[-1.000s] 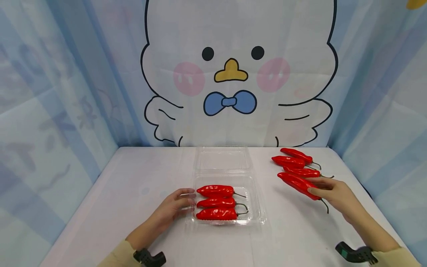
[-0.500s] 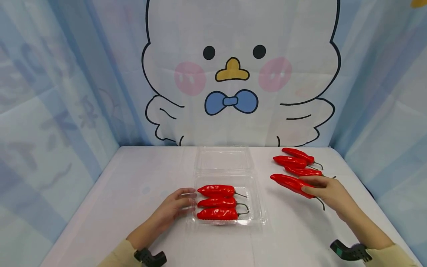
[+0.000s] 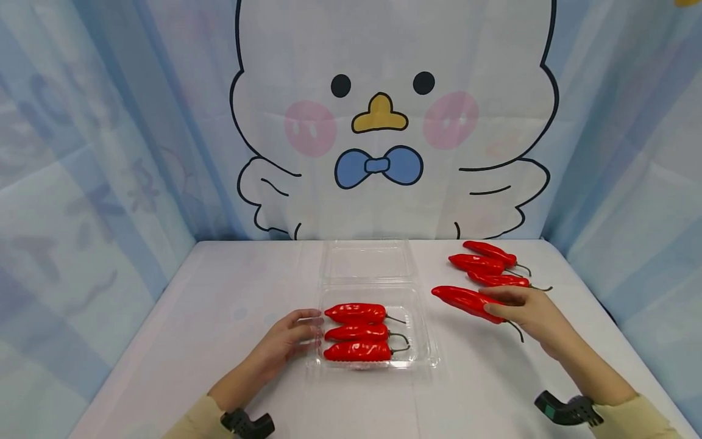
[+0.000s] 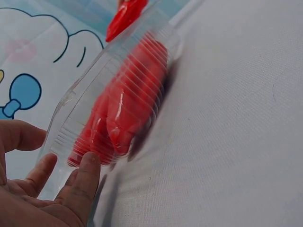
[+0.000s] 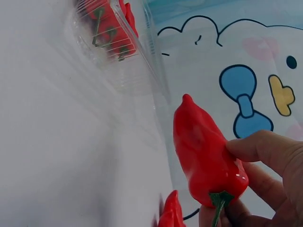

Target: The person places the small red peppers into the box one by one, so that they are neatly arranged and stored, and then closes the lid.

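Note:
My right hand (image 3: 523, 311) pinches a red chili pepper (image 3: 463, 300) between thumb and fingers, above the table to the right of the container. Its green stem points back toward the hand, its tip toward the container. A clear plastic clamshell container (image 3: 419, 329) lies opened flat, lid (image 3: 366, 262) toward the back. Three red peppers lie side by side in its base, the middle one (image 3: 356, 333) parallel to the others. My left hand (image 3: 285, 338) touches the container's left wall with fairly straight fingertips (image 4: 90, 161), and its thumb is near the rim.
Three more red peppers (image 3: 477, 264) lie close together at the table's back right, beyond my right hand. A white cloth covers the table (image 3: 230, 299). A printed curtain (image 3: 384, 207) hangs behind it and along both sides.
My right hand has carried its pepper leftward, away from the loose peppers and closer to the container. The left hand and the container have stayed in place.

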{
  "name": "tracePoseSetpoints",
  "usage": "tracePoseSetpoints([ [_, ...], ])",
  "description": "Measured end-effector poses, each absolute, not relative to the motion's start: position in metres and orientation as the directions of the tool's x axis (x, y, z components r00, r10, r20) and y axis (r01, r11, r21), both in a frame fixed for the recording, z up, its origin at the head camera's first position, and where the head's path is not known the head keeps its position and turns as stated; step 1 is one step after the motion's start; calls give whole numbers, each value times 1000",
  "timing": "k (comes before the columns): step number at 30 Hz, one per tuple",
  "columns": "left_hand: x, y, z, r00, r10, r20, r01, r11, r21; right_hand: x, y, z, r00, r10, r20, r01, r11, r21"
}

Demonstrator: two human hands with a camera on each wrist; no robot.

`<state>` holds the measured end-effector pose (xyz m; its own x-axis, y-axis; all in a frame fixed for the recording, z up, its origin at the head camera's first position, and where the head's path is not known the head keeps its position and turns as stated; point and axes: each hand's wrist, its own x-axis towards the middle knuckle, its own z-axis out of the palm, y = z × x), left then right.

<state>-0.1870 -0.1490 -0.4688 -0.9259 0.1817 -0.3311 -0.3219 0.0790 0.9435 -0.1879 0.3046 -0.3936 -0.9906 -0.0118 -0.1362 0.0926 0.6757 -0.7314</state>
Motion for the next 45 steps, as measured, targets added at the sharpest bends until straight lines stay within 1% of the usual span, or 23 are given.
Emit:
tracePoseSetpoints([
  [10,-187,-151,-467,-922,203,-329,-322,68,944,-187,291,-390,-991,-31,-130,77,663,-745],
  [20,-186,-149,-467,-926,187,-327,-317,84,945,-184,279,-391,-989,-90,-120,39,618,-785],
  [45,-185,-150,-466,-927,188,-325,-318,65,946,-189,248,-390,-975,-150,-162,40,599,-800],
])
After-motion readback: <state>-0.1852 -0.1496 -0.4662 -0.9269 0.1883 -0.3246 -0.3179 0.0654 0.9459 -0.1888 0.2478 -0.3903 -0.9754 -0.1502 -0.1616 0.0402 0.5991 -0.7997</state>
